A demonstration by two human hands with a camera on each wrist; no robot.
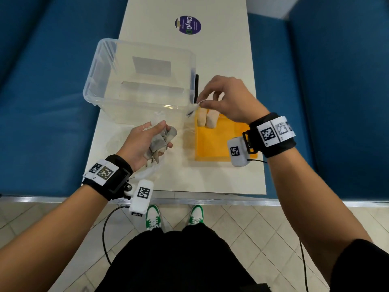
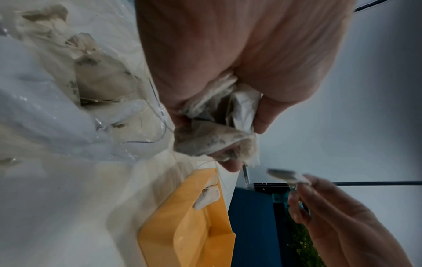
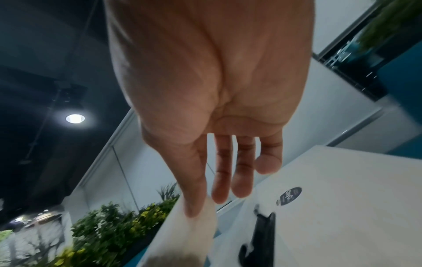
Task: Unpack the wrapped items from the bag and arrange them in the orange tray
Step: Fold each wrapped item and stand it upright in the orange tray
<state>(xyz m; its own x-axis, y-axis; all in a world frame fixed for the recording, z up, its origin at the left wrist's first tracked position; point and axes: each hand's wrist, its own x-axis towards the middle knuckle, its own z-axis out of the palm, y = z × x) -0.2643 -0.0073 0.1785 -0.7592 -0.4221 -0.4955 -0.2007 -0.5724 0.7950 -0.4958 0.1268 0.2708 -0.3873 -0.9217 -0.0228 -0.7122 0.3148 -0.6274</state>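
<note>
Hands, two, yours. Your left hand [image 1: 147, 140] is curled around a bunch of wrapped items [image 1: 162, 139], greyish paper pouches, held above the table's [image 1: 227, 60] near left part. Your right hand [image 1: 227, 100] pinches a small white tag or wrapper end [image 1: 196, 106] between thumb and forefinger, other fingers loosely extended, above the far edge of the orange tray [image 1: 219, 142].

Bag [image 2: 57, 108]: clear plastic, crumpled on the table beneath and left of your left hand, more pouches inside.

Orange tray: on the table to the right, two wrapped items [image 1: 207, 120] side by side at its far end.

Clear plastic bin [image 1: 139, 81]: just left of the tray, behind the bag.

Step in hand, by judgement: drawing one pouch from the bunch. Loosen your left grip slightly so only one comes free; watch for tangled strings. Lay it beside the two already placed, same orientation, keeping the row tight.
</note>
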